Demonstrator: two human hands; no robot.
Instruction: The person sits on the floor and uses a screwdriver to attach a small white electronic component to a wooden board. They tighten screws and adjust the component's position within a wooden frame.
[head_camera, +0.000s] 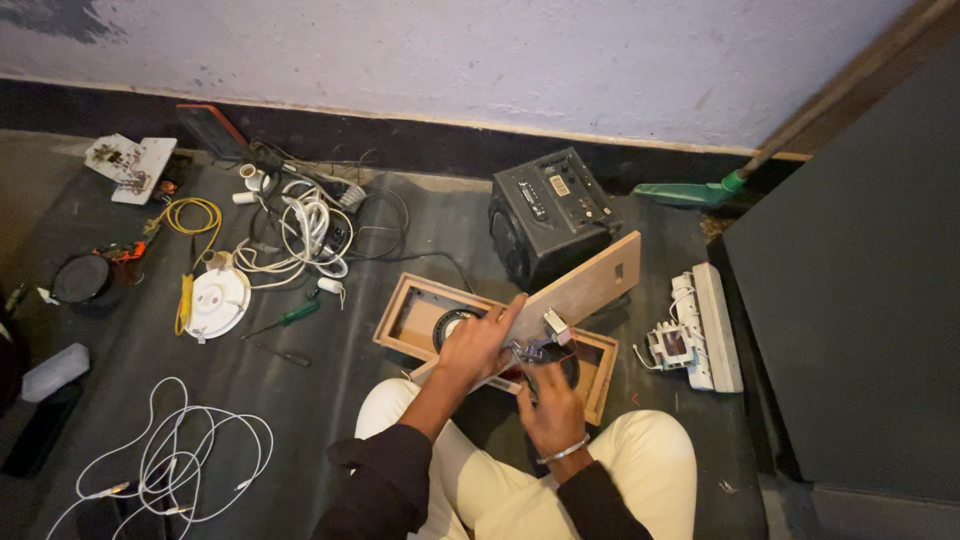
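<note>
So the wooden panel (585, 290) is a plain tan board with a small rectangular cutout near its far end, tilted up over the open wooden box (420, 310) on the floor (330, 400). Left hand (478, 345) has its fingers wrapped on the panel's lower edge. Right hand (548, 405) has fingers closed around a small metal part (528, 352) with wires. Behind sits a black speaker (550, 210) with a pale label strip on top, white power strip (705, 330) off to the right.

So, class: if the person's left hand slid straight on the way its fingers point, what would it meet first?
The left hand points up and right along the wooden panel it rests on. Past the panel's far end it would probably meet the black speaker box, though depth is unclear.
</note>
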